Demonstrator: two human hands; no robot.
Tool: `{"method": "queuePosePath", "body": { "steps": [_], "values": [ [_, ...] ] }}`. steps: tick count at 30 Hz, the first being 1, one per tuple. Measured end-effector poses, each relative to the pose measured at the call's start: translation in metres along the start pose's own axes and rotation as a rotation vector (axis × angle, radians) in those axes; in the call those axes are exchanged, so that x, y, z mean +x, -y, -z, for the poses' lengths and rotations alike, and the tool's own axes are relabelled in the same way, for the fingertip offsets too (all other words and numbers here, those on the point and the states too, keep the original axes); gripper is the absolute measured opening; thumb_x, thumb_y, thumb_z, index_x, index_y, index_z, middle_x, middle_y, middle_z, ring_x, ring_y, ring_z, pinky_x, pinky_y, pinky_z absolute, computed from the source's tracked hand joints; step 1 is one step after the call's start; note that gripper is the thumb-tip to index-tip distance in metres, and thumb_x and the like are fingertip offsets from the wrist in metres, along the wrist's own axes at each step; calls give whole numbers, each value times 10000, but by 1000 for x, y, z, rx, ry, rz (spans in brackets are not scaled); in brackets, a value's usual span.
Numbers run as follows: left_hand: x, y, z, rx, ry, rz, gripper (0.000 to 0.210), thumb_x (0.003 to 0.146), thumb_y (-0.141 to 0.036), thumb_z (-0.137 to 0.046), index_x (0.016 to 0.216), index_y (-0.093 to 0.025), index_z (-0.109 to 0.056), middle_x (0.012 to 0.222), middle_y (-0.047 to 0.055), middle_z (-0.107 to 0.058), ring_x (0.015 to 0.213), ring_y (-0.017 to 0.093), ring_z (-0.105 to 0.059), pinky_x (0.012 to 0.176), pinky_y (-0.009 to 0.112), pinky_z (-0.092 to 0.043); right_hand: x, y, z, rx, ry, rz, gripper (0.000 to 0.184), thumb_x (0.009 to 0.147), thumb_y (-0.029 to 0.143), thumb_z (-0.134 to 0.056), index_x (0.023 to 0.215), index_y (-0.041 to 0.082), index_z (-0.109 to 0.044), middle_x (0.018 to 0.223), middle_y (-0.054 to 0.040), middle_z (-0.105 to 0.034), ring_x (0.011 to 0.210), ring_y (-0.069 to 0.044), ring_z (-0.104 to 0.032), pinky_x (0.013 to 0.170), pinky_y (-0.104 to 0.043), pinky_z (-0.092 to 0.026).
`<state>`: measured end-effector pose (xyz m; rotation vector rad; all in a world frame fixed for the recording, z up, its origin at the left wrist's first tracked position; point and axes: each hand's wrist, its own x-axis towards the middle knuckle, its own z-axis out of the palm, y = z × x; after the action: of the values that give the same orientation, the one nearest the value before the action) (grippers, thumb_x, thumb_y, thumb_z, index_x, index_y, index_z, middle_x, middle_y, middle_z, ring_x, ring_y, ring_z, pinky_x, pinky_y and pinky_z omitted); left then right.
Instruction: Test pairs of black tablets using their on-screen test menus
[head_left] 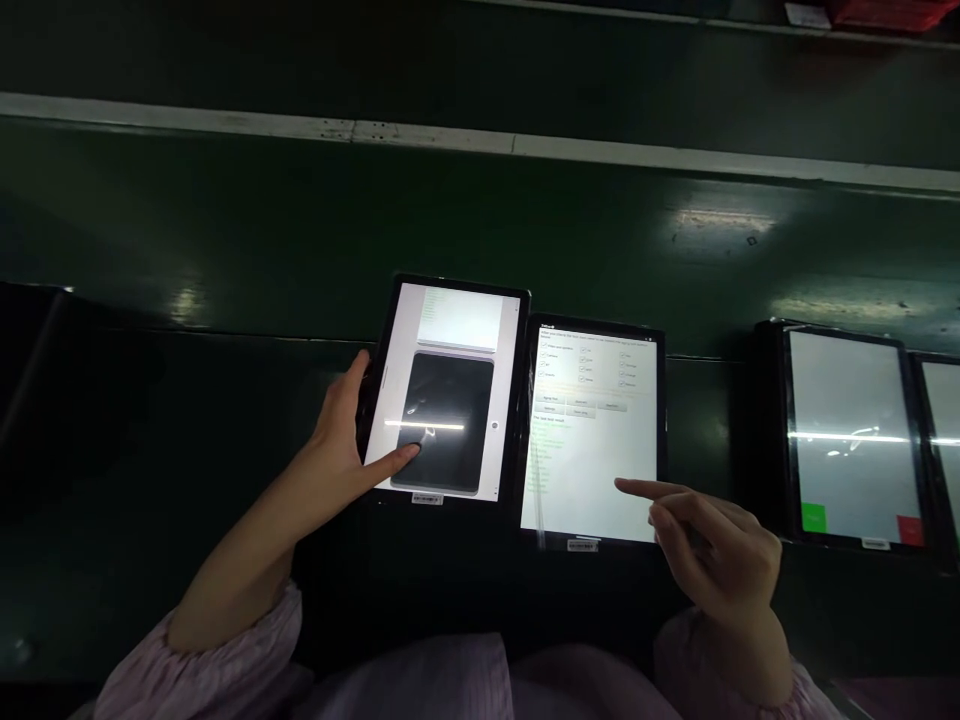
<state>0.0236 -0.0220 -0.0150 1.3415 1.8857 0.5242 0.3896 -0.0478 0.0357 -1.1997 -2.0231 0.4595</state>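
My left hand grips a tablet by its left edge, the thumb lying over the lower part of the lit screen and the other fingers hidden behind. That screen shows a dark rounded panel below a pale list. Close on its right is a second tablet, showing rows of checkboxes, grey buttons and green text lines. Over this one, my right hand points with the index finger stretched out at the lower right of the screen; the other fingers are curled and hold nothing. Whether the fingertip touches the glass I cannot tell.
At the right stands another tablet with a green and a red square on its screen, and a further tablet is cut off by the frame. A pale strip crosses the dark green surface. Red items lie top right.
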Motion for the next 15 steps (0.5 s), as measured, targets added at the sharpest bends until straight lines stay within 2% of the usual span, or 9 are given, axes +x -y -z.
{"method": "queuePosePath", "body": {
  "steps": [4, 10, 13, 15],
  "values": [
    [-1, 0, 1, -26, 15, -14, 1193, 731, -692, -832, 1722, -334, -272, 1807, 157, -283, 1673, 471, -221, 1232, 669, -429, 1, 0, -1, 32, 7, 1, 345, 993, 44, -603, 713, 232, -532, 785, -63, -843, 619, -217, -819, 337, -164, -470],
    [8, -10, -4, -148, -28, -10, 1043, 847, -669, -745, 1727, -358, -280, 1800, 117, -323, 1655, 418, -310, 1218, 595, -491, -2, -1, 2, -1, 4, -10, 341, 1003, 64, -604, 712, 231, -540, 755, -45, -835, 395, -137, -682, 272, -179, -369],
    [16, -16, -9, -112, -74, -7, 1022, 847, -665, -745, 1717, -343, -315, 1782, 131, -351, 1667, 434, -268, 1238, 625, -451, -3, -1, 2, 2, 5, -8, 350, 1016, 73, -599, 712, 233, -534, 710, -31, -819, 322, -107, -602, 269, -181, -372],
    [19, -15, -10, -48, -72, -30, 1095, 809, -665, -782, 1726, -334, -284, 1781, 149, -340, 1665, 457, -257, 1245, 651, -424, -4, -1, 2, -12, -2, -13, 348, 1021, 70, -598, 721, 233, -534, 742, -38, -831, 327, -101, -603, 268, -179, -370]
  ]
}}
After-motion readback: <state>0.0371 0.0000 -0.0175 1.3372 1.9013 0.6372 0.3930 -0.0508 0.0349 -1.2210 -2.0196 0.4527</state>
